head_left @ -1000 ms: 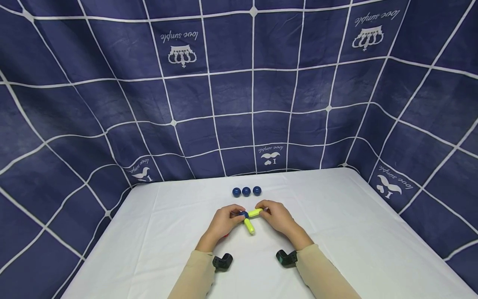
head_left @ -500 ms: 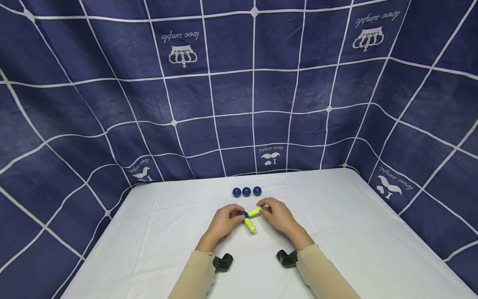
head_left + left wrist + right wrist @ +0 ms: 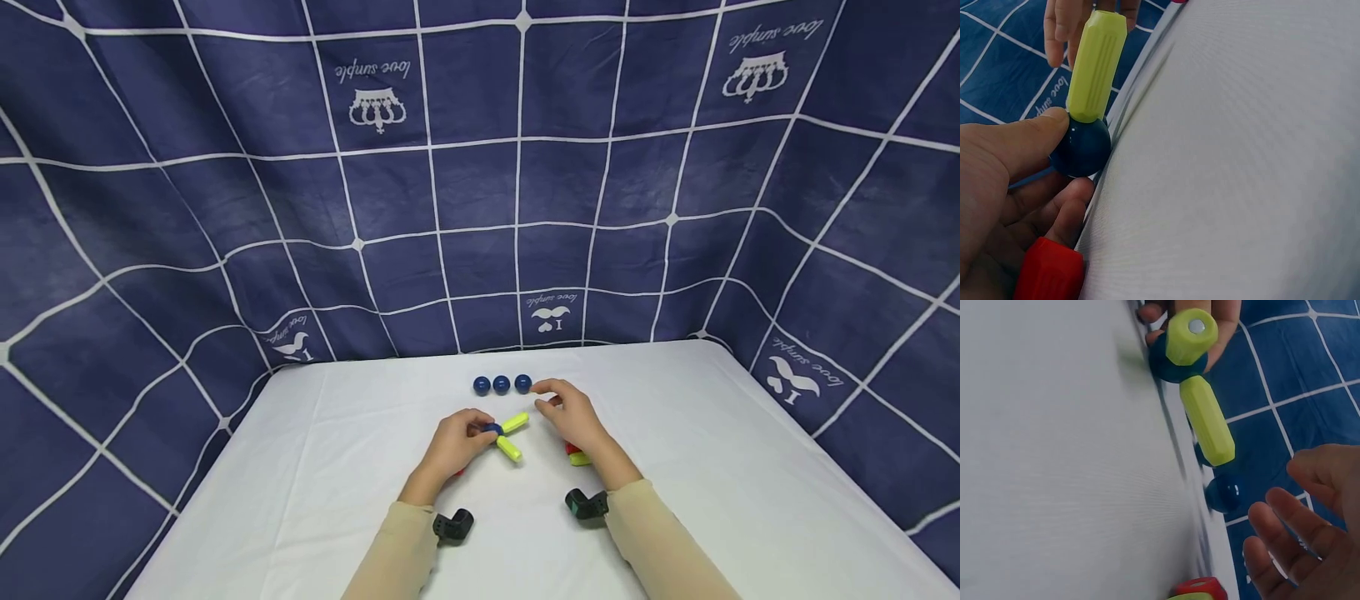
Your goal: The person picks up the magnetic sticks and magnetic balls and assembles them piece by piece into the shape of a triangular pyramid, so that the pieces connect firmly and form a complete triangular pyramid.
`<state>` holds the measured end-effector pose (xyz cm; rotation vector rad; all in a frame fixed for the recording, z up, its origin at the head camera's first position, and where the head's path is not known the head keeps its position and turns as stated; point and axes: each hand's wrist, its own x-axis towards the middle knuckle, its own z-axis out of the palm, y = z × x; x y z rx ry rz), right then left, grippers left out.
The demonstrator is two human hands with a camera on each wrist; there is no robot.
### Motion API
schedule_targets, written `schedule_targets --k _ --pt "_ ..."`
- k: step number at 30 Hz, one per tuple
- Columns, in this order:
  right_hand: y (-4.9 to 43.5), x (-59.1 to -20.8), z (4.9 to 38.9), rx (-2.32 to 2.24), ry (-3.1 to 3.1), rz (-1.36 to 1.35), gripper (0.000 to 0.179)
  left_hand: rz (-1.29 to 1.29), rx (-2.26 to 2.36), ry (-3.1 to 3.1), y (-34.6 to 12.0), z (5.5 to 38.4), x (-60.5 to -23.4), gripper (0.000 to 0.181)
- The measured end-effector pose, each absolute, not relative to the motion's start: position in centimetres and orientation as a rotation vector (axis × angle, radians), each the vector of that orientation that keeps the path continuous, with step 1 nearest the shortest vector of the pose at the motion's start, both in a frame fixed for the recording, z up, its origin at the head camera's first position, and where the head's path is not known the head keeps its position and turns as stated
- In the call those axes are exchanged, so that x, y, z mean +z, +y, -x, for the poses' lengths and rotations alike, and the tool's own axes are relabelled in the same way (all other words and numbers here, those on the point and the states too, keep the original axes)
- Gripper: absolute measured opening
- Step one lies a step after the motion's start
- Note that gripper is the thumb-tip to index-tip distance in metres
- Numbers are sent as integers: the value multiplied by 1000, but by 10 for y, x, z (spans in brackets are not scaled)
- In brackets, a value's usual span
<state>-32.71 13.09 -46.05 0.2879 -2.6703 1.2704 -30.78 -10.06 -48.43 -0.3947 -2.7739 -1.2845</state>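
Bright, softly lit head view; dimmer, greyer wrist views.

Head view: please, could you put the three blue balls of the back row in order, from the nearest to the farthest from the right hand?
1. Right-end ball, beside the fingertips of the right hand.
2. Middle ball, between the other two.
3. Left-end ball, at the row's left end.

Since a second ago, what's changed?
The right hand let go of the far yellow stick and moved forward, slightly right, toward the three blue balls. A red piece and a yellow piece now peek out nearby. The left hand still pinches the fourth blue ball; those three stayed put.
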Motion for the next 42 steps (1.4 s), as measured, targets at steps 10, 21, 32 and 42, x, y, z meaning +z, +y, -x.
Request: schedule_targets --k 10,21,32,42 --pt "124 -454 350 1417 -2670 -235 34 354 -1273 -2769 -103 308 -486 19" --pt "117 -455 372 1556 -2716 -144 42 305 -1286 -2766 -103 308 -488 21" --pt "115 -465 384 1577 -2771 -140 44 319 -1288 -2768 -100 309 -487 20" --pt "112 -470 388 1559 -2799 -114 47 322 -1284 -2763 -99 311 -486 19"
